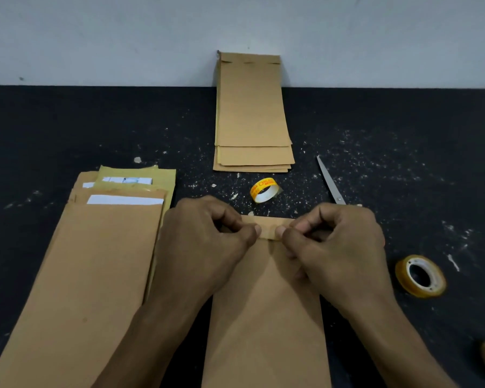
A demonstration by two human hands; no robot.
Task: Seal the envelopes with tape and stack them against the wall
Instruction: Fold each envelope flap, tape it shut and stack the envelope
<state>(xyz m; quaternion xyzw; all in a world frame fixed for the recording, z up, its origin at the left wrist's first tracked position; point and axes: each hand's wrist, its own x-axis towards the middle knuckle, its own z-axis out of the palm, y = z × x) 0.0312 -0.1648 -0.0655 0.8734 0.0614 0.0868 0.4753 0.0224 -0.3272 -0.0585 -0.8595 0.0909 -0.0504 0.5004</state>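
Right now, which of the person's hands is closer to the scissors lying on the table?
The right hand. The scissors lie just beyond its knuckles, their lower end almost touching it. The left hand is farther away, across the folded envelope flap that both hands pinch.

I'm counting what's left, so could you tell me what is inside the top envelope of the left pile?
A white sheet shows at the open mouth of the top envelope; the rest is covered.

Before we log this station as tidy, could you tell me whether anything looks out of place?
Pale crumbs and paper scraps are scattered over the dark tabletop, thickest around the scissors. An almost spent tape roll lies tipped on its side.
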